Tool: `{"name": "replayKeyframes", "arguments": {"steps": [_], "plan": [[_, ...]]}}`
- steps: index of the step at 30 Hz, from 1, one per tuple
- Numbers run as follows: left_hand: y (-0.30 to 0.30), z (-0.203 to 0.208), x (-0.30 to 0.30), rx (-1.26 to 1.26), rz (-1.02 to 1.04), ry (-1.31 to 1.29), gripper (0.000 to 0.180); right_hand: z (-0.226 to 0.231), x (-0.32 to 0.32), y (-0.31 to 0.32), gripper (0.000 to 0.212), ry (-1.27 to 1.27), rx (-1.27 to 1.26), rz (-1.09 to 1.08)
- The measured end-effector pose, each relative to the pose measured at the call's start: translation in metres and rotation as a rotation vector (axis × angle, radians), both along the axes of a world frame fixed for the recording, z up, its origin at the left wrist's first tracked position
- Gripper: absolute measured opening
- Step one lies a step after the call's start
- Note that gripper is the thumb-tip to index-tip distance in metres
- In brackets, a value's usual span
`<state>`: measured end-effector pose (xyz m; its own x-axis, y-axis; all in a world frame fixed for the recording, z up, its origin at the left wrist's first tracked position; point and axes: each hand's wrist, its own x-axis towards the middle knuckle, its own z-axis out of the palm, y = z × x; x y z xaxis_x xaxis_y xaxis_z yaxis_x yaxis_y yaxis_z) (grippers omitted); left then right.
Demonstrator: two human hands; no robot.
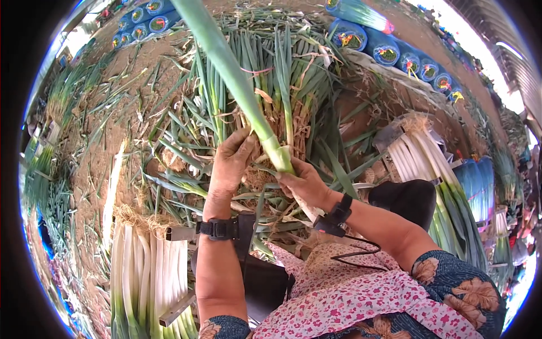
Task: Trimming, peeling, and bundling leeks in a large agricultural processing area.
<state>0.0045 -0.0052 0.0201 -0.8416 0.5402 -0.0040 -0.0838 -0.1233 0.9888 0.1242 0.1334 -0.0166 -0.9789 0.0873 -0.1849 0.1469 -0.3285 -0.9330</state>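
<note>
R hand (305,182) — holds 1 lg leek (236,85).

— Is the light good?
— Yes, it is bright daylight, with white glare beside the roof (492,24) at far right.
— And the sharpness?
— Hands (230,158) (305,182) are clear; edges bend strongly.
</note>
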Motion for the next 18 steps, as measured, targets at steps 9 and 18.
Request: {"name": "replayKeyframes", "arguments": {"steps": [9, 18], "plan": [[-0.023, -0.019, -0.037, -0.438, 0.780, 0.150, 0.078, 0.020, 0.012, 0.026, 0.029, 0.013, 0.092, -0.032], [0.026, -0.015, 0.005, 0.518, -0.166, -0.330, 0.047, 0.002, -0.004, 0.002, 0.033, 0.084, 0.190, -0.110]]}}
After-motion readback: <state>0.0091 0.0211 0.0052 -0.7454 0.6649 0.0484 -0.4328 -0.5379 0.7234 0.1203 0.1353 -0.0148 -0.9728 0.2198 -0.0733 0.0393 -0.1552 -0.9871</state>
